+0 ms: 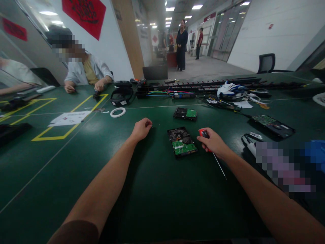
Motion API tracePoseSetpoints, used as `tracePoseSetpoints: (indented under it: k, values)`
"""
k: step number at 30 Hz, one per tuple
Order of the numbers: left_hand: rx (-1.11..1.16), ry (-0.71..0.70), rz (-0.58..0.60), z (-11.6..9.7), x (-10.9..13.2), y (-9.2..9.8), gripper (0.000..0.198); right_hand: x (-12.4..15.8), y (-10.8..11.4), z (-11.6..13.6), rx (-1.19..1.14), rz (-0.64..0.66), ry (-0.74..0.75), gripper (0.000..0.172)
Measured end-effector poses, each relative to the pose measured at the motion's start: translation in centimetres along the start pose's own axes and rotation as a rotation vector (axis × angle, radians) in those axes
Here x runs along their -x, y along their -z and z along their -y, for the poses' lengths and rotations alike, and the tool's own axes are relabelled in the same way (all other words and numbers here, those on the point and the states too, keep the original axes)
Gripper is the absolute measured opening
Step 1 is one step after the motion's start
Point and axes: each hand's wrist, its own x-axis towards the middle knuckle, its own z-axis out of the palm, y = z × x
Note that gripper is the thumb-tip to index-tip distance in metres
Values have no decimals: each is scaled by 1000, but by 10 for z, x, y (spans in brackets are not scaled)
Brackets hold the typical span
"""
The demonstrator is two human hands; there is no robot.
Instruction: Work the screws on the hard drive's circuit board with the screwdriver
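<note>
My right hand is closed around the red and black handle of a screwdriver, whose long thin shaft points back toward me. Just left of it, a hard drive lies on the green table with its circuit board facing up. On the drive's other side, my left hand is held low over the table, thumb and fingertips pinched together. Whatever is between those fingertips is too small to make out. Beyond the first drive lies a second hard drive, also board side up.
Another drive-like device lies at the right. Cables and white-blue gloves lie along the back. A white tape roll and paper are at the left. A person sits across the table; others stand farther off.
</note>
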Motion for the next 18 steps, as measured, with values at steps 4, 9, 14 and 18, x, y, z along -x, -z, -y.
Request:
tracePoseSetpoints:
  k: [4,9,14,18]
  values:
    - [-1,-11,13,1,1,0,17,0,0,-1,1,-1,4,43]
    - [-22,-29,44,-1,1,1,17,-1,0,-1,-4,4,0,44]
    - [-19,-7,44,2,0,6,18,-1,1,-2,-1,4,-1,44]
    - [-20,25,11,4,0,7,21,-1,2,-2,-1,15,3,43]
